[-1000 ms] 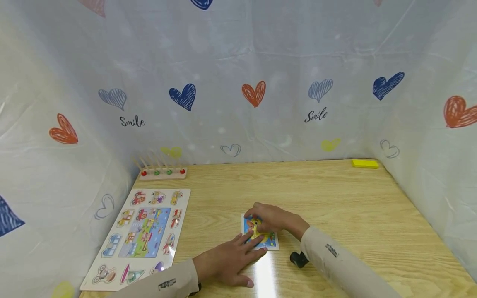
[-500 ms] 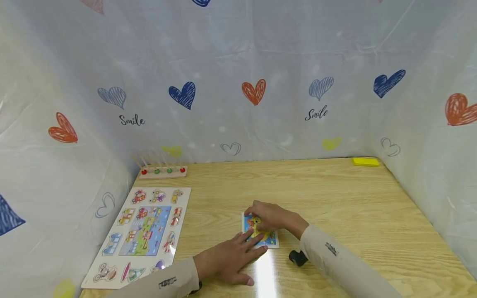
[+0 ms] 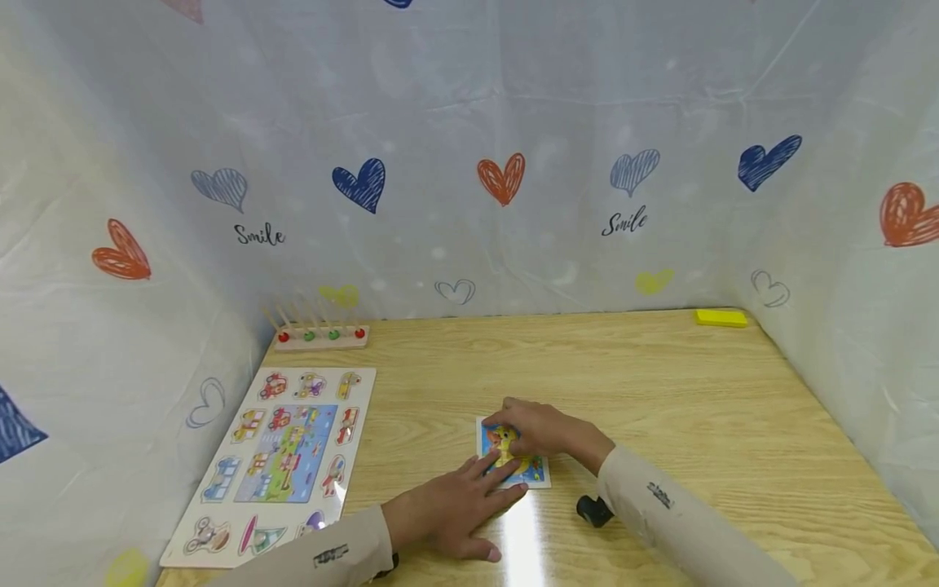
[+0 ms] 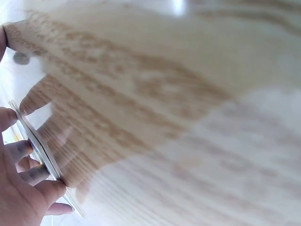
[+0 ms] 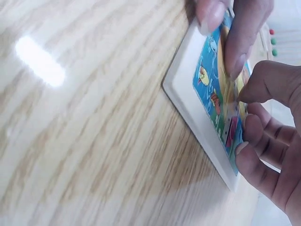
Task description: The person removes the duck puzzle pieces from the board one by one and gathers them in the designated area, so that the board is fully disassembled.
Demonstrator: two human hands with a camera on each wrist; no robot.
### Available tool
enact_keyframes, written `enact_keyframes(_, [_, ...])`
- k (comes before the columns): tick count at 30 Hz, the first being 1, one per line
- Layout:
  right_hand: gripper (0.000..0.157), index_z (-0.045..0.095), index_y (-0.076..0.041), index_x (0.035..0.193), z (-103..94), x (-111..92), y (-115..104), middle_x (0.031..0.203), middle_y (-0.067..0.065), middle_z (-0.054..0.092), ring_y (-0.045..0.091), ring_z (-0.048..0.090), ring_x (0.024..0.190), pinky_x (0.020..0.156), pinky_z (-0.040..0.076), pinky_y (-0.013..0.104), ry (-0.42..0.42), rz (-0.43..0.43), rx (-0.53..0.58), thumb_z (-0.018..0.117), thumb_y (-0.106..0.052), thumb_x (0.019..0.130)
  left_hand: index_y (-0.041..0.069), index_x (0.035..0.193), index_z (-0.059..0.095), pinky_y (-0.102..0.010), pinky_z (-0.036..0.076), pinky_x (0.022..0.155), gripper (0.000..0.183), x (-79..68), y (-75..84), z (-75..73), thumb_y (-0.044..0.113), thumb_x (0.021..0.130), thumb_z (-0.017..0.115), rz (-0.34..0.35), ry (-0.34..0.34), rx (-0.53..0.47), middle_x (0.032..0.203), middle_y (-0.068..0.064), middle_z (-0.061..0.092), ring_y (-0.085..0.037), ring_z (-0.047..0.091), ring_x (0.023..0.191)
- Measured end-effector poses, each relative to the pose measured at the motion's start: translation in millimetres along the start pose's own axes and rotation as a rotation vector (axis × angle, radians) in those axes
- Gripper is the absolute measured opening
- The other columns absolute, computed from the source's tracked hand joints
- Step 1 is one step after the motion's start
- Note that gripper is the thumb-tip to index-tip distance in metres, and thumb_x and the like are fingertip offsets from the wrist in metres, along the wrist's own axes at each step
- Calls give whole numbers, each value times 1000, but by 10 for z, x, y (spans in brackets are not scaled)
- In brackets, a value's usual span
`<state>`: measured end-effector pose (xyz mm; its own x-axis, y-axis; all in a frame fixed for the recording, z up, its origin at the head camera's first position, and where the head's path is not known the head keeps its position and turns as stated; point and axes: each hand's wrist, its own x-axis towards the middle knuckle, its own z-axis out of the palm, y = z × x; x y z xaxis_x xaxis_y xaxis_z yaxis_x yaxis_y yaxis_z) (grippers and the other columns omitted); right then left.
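Observation:
A small jigsaw puzzle (image 3: 538,471) with a white border and a bright blue and yellow animal picture lies flat on the table. My left hand (image 3: 462,509) has its fingers spread, with the tips resting on the puzzle's lower left part. Over its upper part, my right hand (image 3: 546,428) bends its fingers and thumb onto the picture and grips there. In the right wrist view, curled fingertips (image 5: 254,127) touch the printed surface; whether a single piece is pinched is hidden. The left wrist view shows the puzzle edge-on beside the left fingers (image 4: 49,190).
A large vehicle puzzle board (image 3: 352,481) lies to the left on the wooden table (image 3: 623,367). Behind it stands a peg rack (image 3: 323,338) with red and green beads. A yellow block (image 3: 721,318) sits at the back right. Heart-printed sheets (image 3: 455,122) enclose the table.
Both hands stay in nearly the same place on the puzzle. The head view has tilted slightly, and the right forearm has shifted a little to the right.

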<state>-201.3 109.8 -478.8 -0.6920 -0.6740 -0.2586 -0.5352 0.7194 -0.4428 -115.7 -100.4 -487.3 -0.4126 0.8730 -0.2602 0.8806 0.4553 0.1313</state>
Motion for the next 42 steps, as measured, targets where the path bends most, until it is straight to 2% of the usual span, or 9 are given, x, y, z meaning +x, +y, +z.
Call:
enact_keyframes(9, [50, 61, -17, 140, -16, -6, -15, 101, -4, 55, 9, 50, 79, 72, 47, 24, 0, -21, 23, 74, -14, 91, 21, 163, 14, -53, 35, 116, 82, 5, 1, -10, 69, 99, 33, -1, -7, -4, 169, -12, 9, -41, 16, 154])
enact_keyframes(18, [49, 60, -15, 139, 1, 3, -25, 110, -3, 54, 8, 53, 89, 84, 51, 30, 21, -29, 30, 73, -13, 92, 21, 163, 13, -53, 36, 115, 83, 14, -18, 17, 70, 99, 33, 1, -1, 1, 170, -11, 9, -41, 16, 154])
enact_keyframes(29, [35, 62, -18, 124, 9, 44, -20, 108, -3, 52, 8, 54, 85, 80, 52, 29, 23, -51, -18, 71, -10, 92, 22, 163, 13, -53, 36, 115, 83, 11, -24, 34, 71, 98, 32, -2, 3, -14, 170, -10, 8, -40, 14, 154])
enact_keyframes(36, [46, 59, -15, 137, 20, 19, -22, 111, 0, 53, 8, 53, 81, 78, 51, 26, 38, -51, -17, 71, -12, 92, 21, 163, 14, -54, 36, 115, 83, 9, -21, 36, 70, 99, 33, -2, 5, -7, 170, -11, 9, -42, 16, 154])
enact_keyframes(42, [52, 60, -19, 139, 1, -50, 33, 107, -2, 53, 10, 51, 81, 74, 46, 27, 28, -19, 16, 72, -13, 89, 21, 163, 16, -54, 37, 115, 82, 13, -8, 23, 69, 99, 34, 4, 6, 8, 169, -11, 11, -42, 17, 153])
